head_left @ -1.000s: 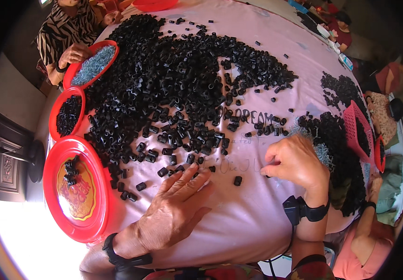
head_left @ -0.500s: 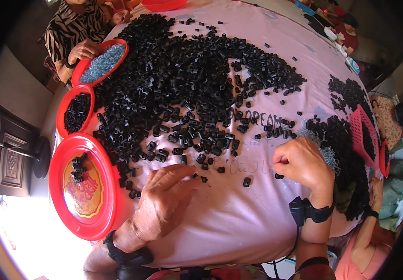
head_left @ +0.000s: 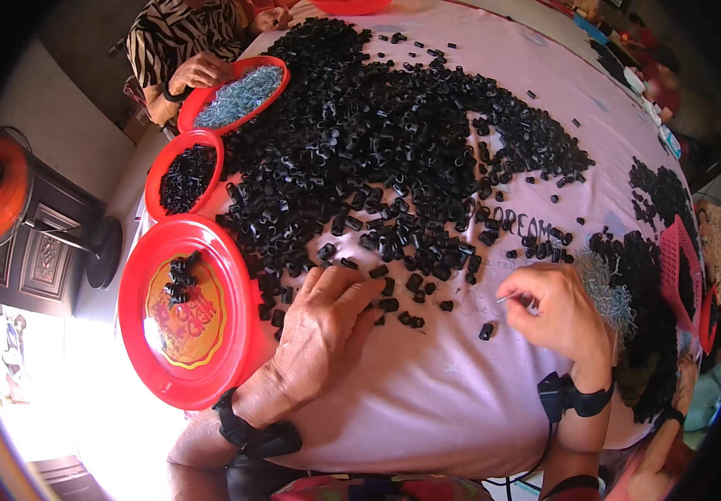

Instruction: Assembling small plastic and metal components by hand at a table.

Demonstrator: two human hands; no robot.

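My left hand (head_left: 320, 334) is over the near edge of a heap of small black plastic caps (head_left: 344, 138). Its thumb and forefinger are apart, with the tips beside a loose black cap (head_left: 389, 306); nothing shows gripped. On the right, my right hand (head_left: 557, 313) pinches a thin silvery metal pin (head_left: 507, 296) between thumb and fingertips. Just beyond its wrist lies a tangle of similar thin metal pieces (head_left: 607, 288). Between the hands, several black caps lie scattered on the pink cloth (head_left: 427, 392).
A red plate (head_left: 139, 334) with a few black parts lies at left. Behind it are a red dish of small black pieces (head_left: 153, 188) and a red tray of metal pieces (head_left: 273, 65), touched by another person's hand (head_left: 202, 71). At right stands a pink basket (head_left: 679, 267); a fan (head_left: 0, 188) is far left.
The whole view has shifted, so things sit farther right. My right hand has turned from a closed fist and now shows the pin. My left fingertips have come up to the loose caps.
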